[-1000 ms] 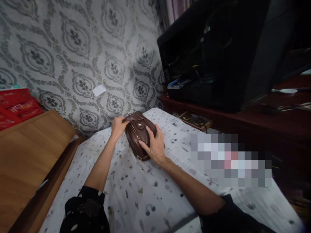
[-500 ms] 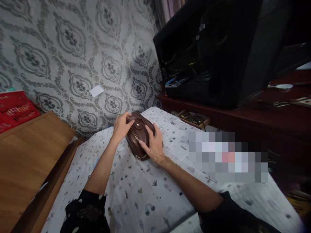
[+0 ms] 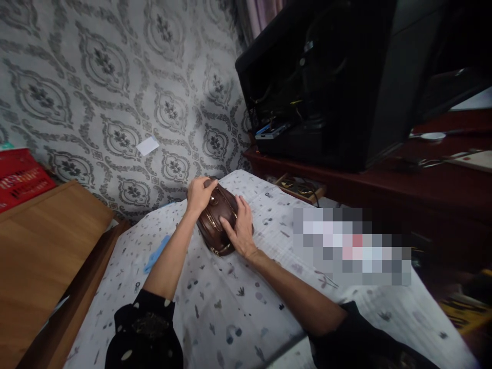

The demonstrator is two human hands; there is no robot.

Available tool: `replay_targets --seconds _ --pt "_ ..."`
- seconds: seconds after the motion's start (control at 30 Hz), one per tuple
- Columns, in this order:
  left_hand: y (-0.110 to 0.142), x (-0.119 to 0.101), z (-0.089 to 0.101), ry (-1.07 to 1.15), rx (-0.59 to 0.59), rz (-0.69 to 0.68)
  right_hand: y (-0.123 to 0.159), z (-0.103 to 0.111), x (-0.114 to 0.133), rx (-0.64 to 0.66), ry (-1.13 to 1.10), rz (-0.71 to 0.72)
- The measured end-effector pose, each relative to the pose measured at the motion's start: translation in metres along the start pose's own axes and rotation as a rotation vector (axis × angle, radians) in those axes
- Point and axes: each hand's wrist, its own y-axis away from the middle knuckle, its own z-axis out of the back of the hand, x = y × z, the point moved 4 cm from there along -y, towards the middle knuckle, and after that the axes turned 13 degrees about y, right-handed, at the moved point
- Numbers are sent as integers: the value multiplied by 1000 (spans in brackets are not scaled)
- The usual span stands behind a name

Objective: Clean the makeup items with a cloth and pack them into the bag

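A small brown leather handbag (image 3: 218, 218) with gold-coloured zips and a round metal clasp lies on the patterned white sheet (image 3: 215, 307). My left hand (image 3: 202, 195) grips its far left end, the thumb near the clasp and the other fingers partly hidden behind. My right hand (image 3: 241, 228) holds the right side, thumb resting on the bag's top face and fingers along its far edge. A gold chain or trim shows at the near end of the bag.
A blue cloth (image 3: 156, 254) lies left of my left forearm. A wooden panel (image 3: 49, 246) with a red bag (image 3: 23, 177) borders the left. On the right stand a dark red desk (image 3: 369, 187), a large black cabinet-like object (image 3: 326, 102) and a small open drawer (image 3: 300, 188). Patterned wallpaper lies ahead.
My left hand has shifted to the right over the clasp end, its thumb now beside the clasp. The right hand stays on the bag's side. More of the blue cloth shows.
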Motion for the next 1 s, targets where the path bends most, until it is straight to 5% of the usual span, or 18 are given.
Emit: replay_targets --seconds 0.3,0.53,0.8,1.0 --pt "12 -13 -6 84 20 -69 -2 -5 -3 -25 -10 -38" --pt "20 -8 18 58 145 -121 0 1 2 -20 13 -11" --pt "36 24 46 -229 19 17 -1 2 1 23 42 45" --pt "40 17 45 -271 2 -15 -1 1 2 58 60 35"
